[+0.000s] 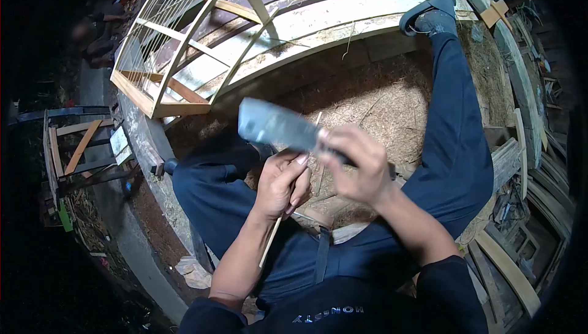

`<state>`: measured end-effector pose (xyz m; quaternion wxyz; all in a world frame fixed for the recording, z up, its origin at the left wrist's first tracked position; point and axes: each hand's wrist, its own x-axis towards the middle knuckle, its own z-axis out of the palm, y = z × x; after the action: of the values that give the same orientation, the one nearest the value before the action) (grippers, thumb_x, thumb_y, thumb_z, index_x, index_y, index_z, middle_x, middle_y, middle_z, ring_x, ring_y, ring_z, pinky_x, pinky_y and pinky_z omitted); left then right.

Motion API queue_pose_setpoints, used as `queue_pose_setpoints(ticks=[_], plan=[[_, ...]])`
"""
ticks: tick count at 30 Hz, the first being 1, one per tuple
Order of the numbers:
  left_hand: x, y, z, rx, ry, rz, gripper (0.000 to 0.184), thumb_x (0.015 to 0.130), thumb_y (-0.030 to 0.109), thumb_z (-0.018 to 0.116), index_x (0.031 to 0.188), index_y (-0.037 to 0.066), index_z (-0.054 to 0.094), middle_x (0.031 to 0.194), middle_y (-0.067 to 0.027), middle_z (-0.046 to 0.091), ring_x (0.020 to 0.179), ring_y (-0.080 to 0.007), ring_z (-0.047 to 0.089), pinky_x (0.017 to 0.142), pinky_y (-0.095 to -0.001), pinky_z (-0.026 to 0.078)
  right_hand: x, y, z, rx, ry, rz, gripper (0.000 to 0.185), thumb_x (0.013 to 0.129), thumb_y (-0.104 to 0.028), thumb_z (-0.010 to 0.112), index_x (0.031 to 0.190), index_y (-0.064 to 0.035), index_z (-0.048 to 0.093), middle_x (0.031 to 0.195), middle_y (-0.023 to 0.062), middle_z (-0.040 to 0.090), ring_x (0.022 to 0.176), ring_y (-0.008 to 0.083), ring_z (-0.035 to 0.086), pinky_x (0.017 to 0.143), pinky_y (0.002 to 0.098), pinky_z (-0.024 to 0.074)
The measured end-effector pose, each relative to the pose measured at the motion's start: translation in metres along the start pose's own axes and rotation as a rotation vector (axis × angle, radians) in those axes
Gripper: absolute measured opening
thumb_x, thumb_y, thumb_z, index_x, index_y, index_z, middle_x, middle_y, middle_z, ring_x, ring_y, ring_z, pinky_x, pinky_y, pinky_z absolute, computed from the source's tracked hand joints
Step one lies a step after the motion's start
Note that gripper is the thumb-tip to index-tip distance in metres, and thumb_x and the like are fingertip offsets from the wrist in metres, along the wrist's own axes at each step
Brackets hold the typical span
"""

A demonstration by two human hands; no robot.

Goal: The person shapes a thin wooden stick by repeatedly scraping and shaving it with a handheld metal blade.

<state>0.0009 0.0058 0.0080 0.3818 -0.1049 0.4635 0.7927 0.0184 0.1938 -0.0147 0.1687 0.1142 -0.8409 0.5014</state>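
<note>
A seated person grips a cleaver in the right hand and a thin wooden strip in the left hand.
The strip slants up from the left forearm through the closed left fingers, between the person's spread legs in dark trousers; the right fingers wrap the cleaver's handle. Below lies a floor strewn with wood shavings; ahead, a pale plank bears a wooden frame with fine bars. Wood pieces crowd the dim workspace at right. The dark shirt reads "HONESTY". Motion blurs the blade, whether it touches the strip is unclear, and blackness swallows the view's edges.
</note>
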Motion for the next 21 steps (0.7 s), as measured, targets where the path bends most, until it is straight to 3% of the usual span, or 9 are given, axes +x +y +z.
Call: queue_pose_setpoints(ticks=[2,3,4,6,9,12,14,17,21], plan=[[-0.002,0.002,0.007,-0.015,0.006,0.038,0.029,0.105,0.016,0.045,0.123,-0.004,0.054,0.043,-0.0014,0.038,0.029,-0.0081,0.028,0.03,-0.0243,0.027,0.005,0.005,-0.004,-0.048,0.073,0.01,0.029,0.082,-0.012,0.078,0.107,0.0003,0.071,0.094,0.018,0.069,0.074,0.0275,0.073,0.059,0.0348,0.0606],[0.0,0.001,0.004,-0.01,-0.038,0.044,0.023,0.107,0.016,0.046,0.112,-0.003,0.057,0.045,-0.0014,0.04,0.029,-0.0088,0.03,0.031,-0.0245,0.027,0.005,0.001,-0.006,-0.039,0.016,-0.03,0.028,0.082,-0.01,0.077,0.107,0.0011,0.07,0.094,0.0182,0.069,0.074,0.0279,0.073,0.059,0.0346,0.0607],[-0.001,0.0,0.004,-0.009,-0.039,0.048,0.023,0.107,0.016,0.046,0.112,-0.003,0.057,0.045,-0.0014,0.04,0.029,-0.0088,0.03,0.031,-0.0245,0.027,0.006,-0.005,-0.007,-0.027,-0.042,-0.073,0.028,0.082,-0.009,0.076,0.107,0.002,0.07,0.094,0.0184,0.069,0.074,0.0282,0.073,0.06,0.0343,0.0608],[-0.006,0.0,0.007,0.055,0.105,0.037,0.021,0.107,0.017,0.046,0.106,-0.002,0.055,0.045,-0.0013,0.04,0.029,-0.0086,0.03,0.031,-0.0239,0.027,0.004,-0.012,-0.002,0.01,-0.043,-0.116,0.028,0.082,-0.008,0.076,0.108,0.0025,0.07,0.094,0.0189,0.069,0.075,0.0293,0.073,0.06,0.0349,0.0601],[0.0,0.002,0.003,0.02,-0.002,0.021,0.019,0.103,0.012,0.05,0.115,-0.004,0.053,0.046,-0.0019,0.041,0.03,-0.0085,0.03,0.032,-0.0237,0.028,0.007,0.008,-0.001,-0.038,0.08,0.026,0.031,0.08,-0.01,0.078,0.108,0.0006,0.071,0.097,0.0188,0.068,0.078,0.0303,0.072,0.062,0.0372,0.0585],[-0.004,-0.002,0.007,-0.018,0.079,0.051,0.023,0.104,0.013,0.052,0.118,-0.005,0.054,0.046,-0.0002,0.041,0.032,-0.0073,0.032,0.032,-0.0234,0.028,0.003,-0.013,-0.005,-0.026,-0.054,-0.017,0.029,0.081,-0.003,0.075,0.108,0.002,0.07,0.097,0.0184,0.068,0.077,0.0302,0.072,0.063,0.0367,0.0586],[-0.005,0.001,0.008,0.01,0.137,0.045,0.022,0.104,0.012,0.052,0.118,-0.005,0.055,0.047,-0.0006,0.043,0.033,-0.0073,0.034,0.033,-0.0231,0.029,0.003,-0.011,-0.002,0.01,-0.032,-0.034,0.028,0.081,-0.004,0.075,0.108,0.0021,0.069,0.096,0.018,0.068,0.076,0.0305,0.072,0.063,0.0368,0.0585],[0.0,0.004,0.007,-0.037,0.022,0.007,0.021,0.099,0.006,0.054,0.116,-0.006,0.056,0.049,-0.002,0.045,0.035,-0.0082,0.037,0.035,-0.0246,0.032,0.005,0.008,-0.002,-0.029,0.066,0.033,0.033,0.08,-0.008,0.078,0.111,0.0004,0.07,0.097,0.0182,0.068,0.077,0.0314,0.072,0.063,0.037,0.0587],[-0.004,-0.003,0.006,0.01,0.099,0.072,0.024,0.101,0.012,0.057,0.118,-0.005,0.057,0.049,0.0004,0.045,0.036,-0.0064,0.039,0.036,-0.0243,0.033,0.001,-0.012,-0.002,0.035,-0.008,-0.028,0.031,0.08,-0.003,0.076,0.11,0.0014,0.07,0.096,0.0178,0.068,0.076,0.03,0.072,0.061,0.0359,0.0581]])
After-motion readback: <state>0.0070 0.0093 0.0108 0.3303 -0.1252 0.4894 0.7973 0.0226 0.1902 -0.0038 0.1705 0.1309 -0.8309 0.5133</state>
